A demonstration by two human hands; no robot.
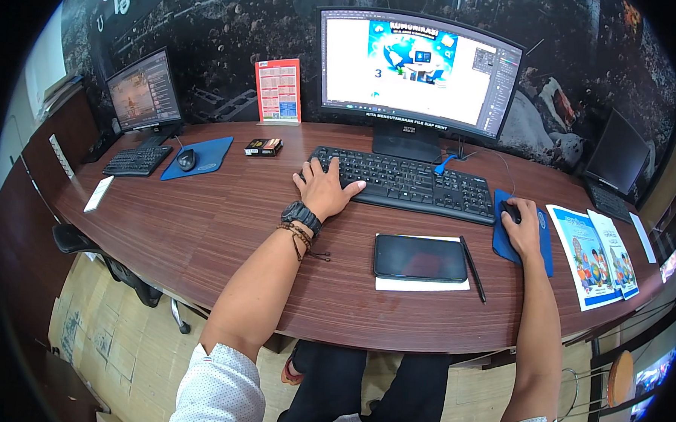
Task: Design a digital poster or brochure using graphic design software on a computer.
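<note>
Cupping the black mouse (510, 211) with my right hand (523, 228), I am pressing it onto the blue mouse pad (541, 246), which is lying just right of the black keyboard (407, 182). Whether my fingers are gripping the mouse tightly or only resting over it I cannot tell, since they are covering most of it. My left hand (325, 189) is resting open and grasping nothing, palm down, its fingers spreading over the keyboard's left end. A dark watch and cord bracelets are sitting on that wrist.

Directly behind the keyboard the large monitor (419, 70) is showing a design layout. In front of the keyboard, towards me, a dark phone (420, 257) is lying flat on a white sheet (421, 284), with a black pen (473, 268) just beside its right edge. Further right of the keyboard, past the mouse pad, printed leaflets (598, 256) are lying on the wooden desk (224, 229). Well to the left of the keyboard a second keyboard (136, 160), mouse (186, 159) and smaller screen (143, 89) are standing.
</note>
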